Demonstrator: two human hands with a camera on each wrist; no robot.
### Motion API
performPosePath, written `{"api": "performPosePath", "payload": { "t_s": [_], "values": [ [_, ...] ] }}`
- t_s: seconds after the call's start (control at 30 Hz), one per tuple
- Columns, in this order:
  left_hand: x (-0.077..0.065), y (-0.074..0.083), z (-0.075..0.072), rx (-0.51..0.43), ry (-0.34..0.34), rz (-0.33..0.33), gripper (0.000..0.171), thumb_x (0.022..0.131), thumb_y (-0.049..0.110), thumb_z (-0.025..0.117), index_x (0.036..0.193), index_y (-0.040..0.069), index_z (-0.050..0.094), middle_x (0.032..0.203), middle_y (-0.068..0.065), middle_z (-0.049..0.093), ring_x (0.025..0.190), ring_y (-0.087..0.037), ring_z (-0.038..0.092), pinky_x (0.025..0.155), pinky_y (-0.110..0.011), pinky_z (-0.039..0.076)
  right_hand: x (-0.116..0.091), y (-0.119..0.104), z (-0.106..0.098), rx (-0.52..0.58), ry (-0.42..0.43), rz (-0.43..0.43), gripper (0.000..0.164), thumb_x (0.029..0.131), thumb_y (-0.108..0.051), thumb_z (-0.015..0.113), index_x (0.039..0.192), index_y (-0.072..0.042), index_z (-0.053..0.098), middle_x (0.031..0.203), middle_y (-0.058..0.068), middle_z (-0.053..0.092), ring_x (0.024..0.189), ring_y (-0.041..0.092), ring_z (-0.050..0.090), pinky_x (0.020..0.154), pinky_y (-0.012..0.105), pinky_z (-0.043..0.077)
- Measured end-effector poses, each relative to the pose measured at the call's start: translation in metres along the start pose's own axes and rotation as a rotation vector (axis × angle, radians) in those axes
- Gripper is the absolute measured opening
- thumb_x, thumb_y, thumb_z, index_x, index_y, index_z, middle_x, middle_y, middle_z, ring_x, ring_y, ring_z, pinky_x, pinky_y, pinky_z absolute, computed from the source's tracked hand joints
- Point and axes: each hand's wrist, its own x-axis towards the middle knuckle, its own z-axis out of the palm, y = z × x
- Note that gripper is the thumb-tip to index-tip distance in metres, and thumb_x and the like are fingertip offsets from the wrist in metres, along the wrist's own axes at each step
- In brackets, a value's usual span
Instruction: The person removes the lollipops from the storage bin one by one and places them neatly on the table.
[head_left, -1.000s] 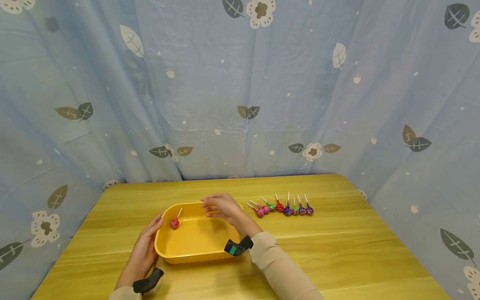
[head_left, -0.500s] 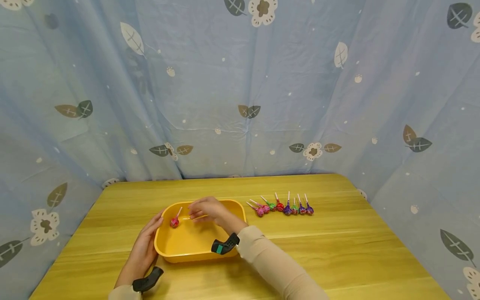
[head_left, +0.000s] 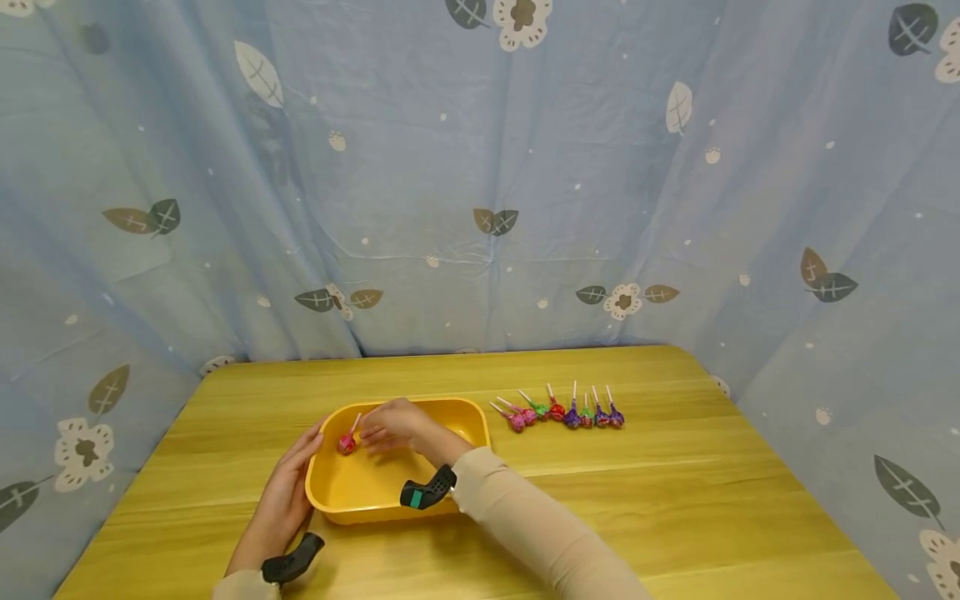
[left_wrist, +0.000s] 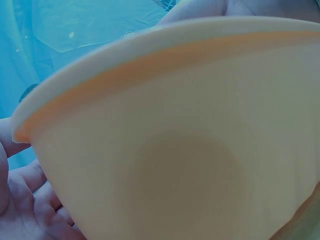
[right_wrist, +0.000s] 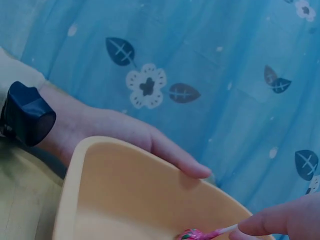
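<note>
A yellow plastic tray point(head_left: 352, 487) stands on the table, with one pink-red lollipop point(head_left: 347, 444) inside near its left end. My left hand point(head_left: 285, 487) holds the tray's left side. In the right wrist view, its thumb lies over the rim point(right_wrist: 150, 152); the left wrist view shows fingers against the outer wall point(left_wrist: 200, 100). My right hand point(head_left: 397, 425) is inside the tray, fingertips close beside the lollipop's white stick point(right_wrist: 229, 229). The whole stick shows in the head view, with the fingers just right of it. Whether they touch it is unclear.
On the table right of the tray lies a row of several lollipops point(head_left: 572, 418), pink, green, red and purple, sticks pointing away. Behind the wooden-top table point(head_left: 637, 517) hangs a blue patterned curtain point(head_left: 420, 167). Black wrist cameras sit on both wrists.
My right hand has moved left across the tray, from its back right part to beside the lollipop. The left hand, the tray and the row of lollipops have stayed in place.
</note>
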Motion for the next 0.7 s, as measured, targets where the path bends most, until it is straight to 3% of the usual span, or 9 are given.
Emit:
{"api": "performPosePath", "payload": {
  "t_s": [0.17,0.47,0.7],
  "values": [
    [0.000,-0.001,0.000,-0.010,0.007,0.006,0.063,0.104,0.036,0.043,0.155,0.013,0.013,0.147,0.004,0.025,0.129,-0.007,0.037,0.107,-0.027,0.036,0.004,0.002,0.004,-0.009,0.020,0.004,0.018,0.091,-0.003,0.062,0.103,0.010,0.068,0.088,0.018,0.066,0.089,0.034,0.068,0.080,0.042,0.056],
    [0.000,-0.003,0.000,-0.014,-0.014,0.043,0.058,0.105,0.033,0.041,0.155,0.012,0.018,0.145,0.003,0.030,0.135,-0.014,0.030,0.106,-0.026,0.037,0.010,0.006,0.014,-0.088,0.072,0.031,0.011,0.088,-0.003,0.064,0.089,0.007,0.069,0.083,0.017,0.068,0.075,0.028,0.068,0.072,0.039,0.059],
    [-0.002,-0.005,-0.003,-0.019,-0.029,0.070,0.052,0.106,0.030,0.040,0.153,0.014,0.025,0.140,0.008,0.039,0.131,-0.010,0.037,0.105,-0.026,0.038,0.011,0.008,0.023,-0.084,0.082,0.050,0.010,0.088,0.000,0.064,0.089,0.008,0.070,0.081,0.017,0.069,0.074,0.027,0.068,0.074,0.038,0.058]
  ]
}}
